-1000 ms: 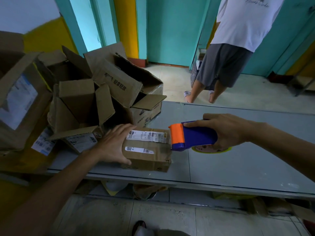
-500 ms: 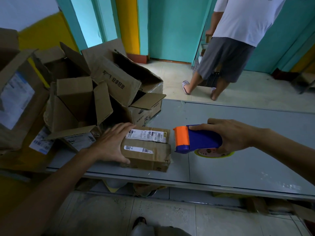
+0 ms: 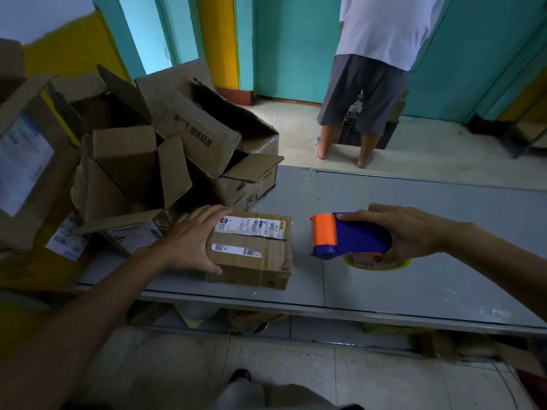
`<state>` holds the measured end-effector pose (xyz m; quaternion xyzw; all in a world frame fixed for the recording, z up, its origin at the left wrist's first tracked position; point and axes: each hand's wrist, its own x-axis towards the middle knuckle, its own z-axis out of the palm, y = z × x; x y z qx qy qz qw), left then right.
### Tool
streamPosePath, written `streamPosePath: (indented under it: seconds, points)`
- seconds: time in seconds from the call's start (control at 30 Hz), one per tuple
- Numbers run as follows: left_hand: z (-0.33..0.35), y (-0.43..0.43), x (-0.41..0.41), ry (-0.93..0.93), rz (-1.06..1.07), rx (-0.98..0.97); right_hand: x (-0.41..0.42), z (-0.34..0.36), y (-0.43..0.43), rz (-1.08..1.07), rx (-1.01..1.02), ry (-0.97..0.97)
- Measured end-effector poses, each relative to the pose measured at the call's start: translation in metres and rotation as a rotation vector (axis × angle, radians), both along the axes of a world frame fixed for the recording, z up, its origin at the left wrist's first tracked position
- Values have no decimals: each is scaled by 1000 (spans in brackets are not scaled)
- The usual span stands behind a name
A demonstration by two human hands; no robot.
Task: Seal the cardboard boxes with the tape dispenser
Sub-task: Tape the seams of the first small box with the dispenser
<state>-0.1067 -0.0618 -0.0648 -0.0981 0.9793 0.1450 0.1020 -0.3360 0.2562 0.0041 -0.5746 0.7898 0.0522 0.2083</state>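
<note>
A small closed cardboard box (image 3: 257, 255) with white shipping labels lies on the grey table (image 3: 414, 291) near its front edge. My left hand (image 3: 189, 241) is spread over the box's left end, fingers wrapped on its top and side. My right hand (image 3: 405, 232) grips a blue tape dispenser (image 3: 352, 236) with an orange front roller. The dispenser hangs just right of the box, a small gap apart, with its orange end facing the box. A yellow-rimmed tape roll (image 3: 376, 261) shows under the dispenser.
A heap of open, empty cardboard boxes (image 3: 142, 173) crowds the table's left end and beyond. A person (image 3: 373, 69) in a white shirt and grey shorts stands on the far side by a dark crate. Bags and scraps lie under the table.
The dispenser has drawn away from the box's right edge toward the right. My left hand stays on the box. The person behind has shifted to the right.
</note>
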Motion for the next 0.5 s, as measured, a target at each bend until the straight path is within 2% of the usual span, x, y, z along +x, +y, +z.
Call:
streamPosePath:
  seconds: [0.1, 0.23, 0.4, 0.5]
  points:
    - [0, 0, -2, -9, 10, 16, -2, -1, 5, -31, 28, 6]
    - [2, 0, -2, -38, -6, -4, 3, -19, 0, -17, 15, 106]
    - [11, 8, -8, -164, -73, -112, 14, -45, -12, 30, -40, 178]
    - [14, 26, -21, -201, -50, -45, 21, -54, -28, 60, -41, 171]
